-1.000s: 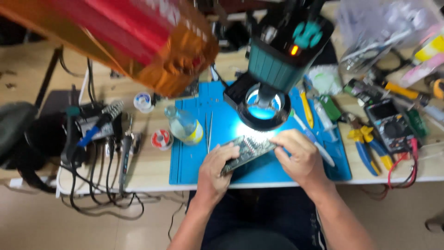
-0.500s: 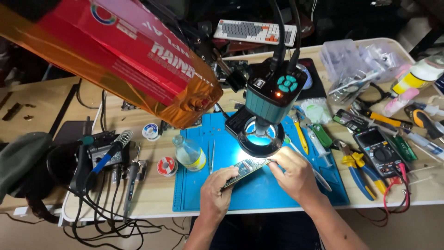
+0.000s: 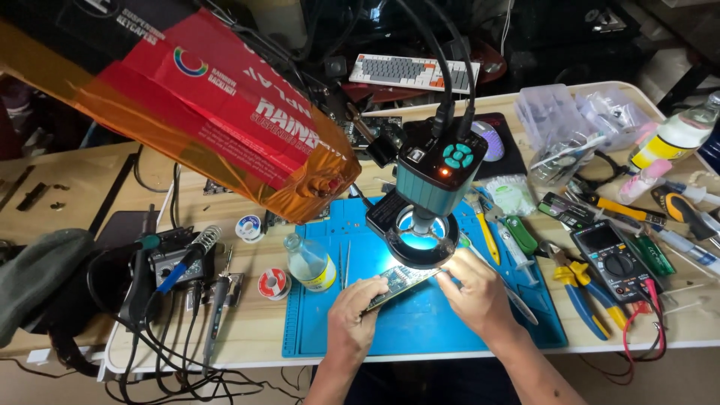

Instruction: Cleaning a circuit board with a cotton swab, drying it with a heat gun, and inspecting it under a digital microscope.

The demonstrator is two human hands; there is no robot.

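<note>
The circuit board (image 3: 396,285) has stayed under the microscope (image 3: 431,191), both hands (image 3: 352,319) (image 3: 472,294) clamped on its ends; glass bottle (image 3: 309,262), tweezers (image 3: 343,264) and pliers (image 3: 577,289) crowd the blue mat (image 3: 420,330).

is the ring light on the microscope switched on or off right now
On. The ring light under the microscope head glows bright and throws a pale patch on the blue mat by the circuit board.

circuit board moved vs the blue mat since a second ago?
No real shift. The circuit board still sits under the microscope ring light on the blue mat, held by both hands. Only the head camera moved.
</note>
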